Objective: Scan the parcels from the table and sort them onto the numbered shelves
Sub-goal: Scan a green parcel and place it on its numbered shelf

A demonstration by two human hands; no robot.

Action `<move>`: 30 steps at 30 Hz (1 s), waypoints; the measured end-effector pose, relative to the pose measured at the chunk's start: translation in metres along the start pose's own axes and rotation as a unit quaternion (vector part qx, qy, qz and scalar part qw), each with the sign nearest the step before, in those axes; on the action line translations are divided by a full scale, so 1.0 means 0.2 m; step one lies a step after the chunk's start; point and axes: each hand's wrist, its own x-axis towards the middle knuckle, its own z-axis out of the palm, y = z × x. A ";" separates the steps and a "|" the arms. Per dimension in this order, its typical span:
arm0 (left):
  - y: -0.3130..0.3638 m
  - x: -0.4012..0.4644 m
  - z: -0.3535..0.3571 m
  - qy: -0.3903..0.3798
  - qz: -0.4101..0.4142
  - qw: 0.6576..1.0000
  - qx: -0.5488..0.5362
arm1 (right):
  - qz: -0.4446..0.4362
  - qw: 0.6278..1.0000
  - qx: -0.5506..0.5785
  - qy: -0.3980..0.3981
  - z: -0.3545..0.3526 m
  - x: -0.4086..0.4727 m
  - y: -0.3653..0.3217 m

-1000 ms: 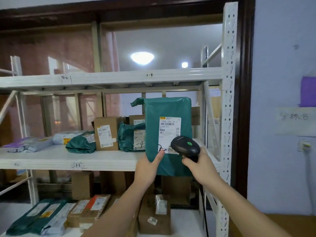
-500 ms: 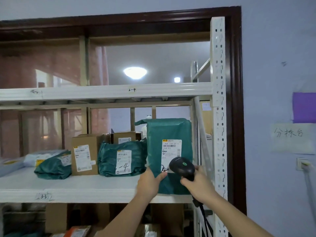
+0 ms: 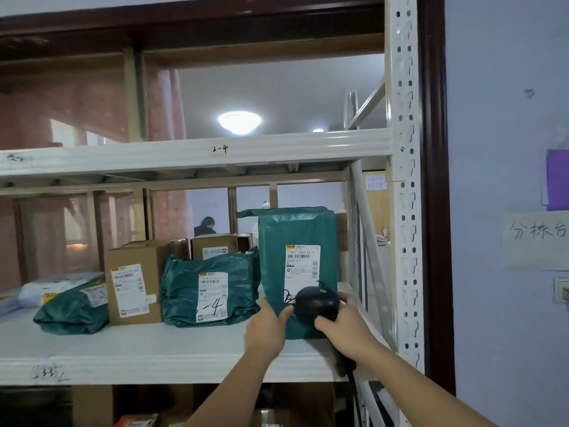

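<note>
A tall green plastic parcel [image 3: 297,238] with a white label stands upright at the right end of the white middle shelf [image 3: 154,349]. My left hand [image 3: 266,329] grips its lower left corner, thumb on the front. My right hand [image 3: 346,328] holds a black barcode scanner [image 3: 317,302] right in front of the parcel's lower label. The scanner's cable hangs down below my wrist. The beam above bears the mark "2-4" [image 3: 219,148].
On the same shelf lie a green bag marked "-4" [image 3: 209,288], a brown carton [image 3: 132,282], another green bag [image 3: 72,312] and a small box [image 3: 215,248] behind. A white perforated post [image 3: 403,180] stands at right. A person [image 3: 205,226] is seen far behind.
The view came closer to the shelf. Both hands carried the green parcel forward and down until its bottom edge rests on the middle shelf's right end.
</note>
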 end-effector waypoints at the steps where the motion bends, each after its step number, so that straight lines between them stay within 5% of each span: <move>1: 0.00 0.02 0.01 0.000 -0.001 1.000 0.005 | -0.001 1.000 0.018 -0.003 0.01 0.01 0.00; 11: -0.03 0.17 0.06 -0.005 -0.012 0.999 0.049 | 0.050 0.987 0.149 -0.016 0.06 0.05 0.07; 23: -0.04 0.26 0.12 -0.014 -0.038 0.995 -0.092 | 0.009 0.993 0.115 -0.015 0.09 0.00 0.12; 30: -0.08 0.28 0.16 0.026 -0.035 0.996 -0.078 | 0.016 0.993 0.115 -0.017 0.08 0.02 0.15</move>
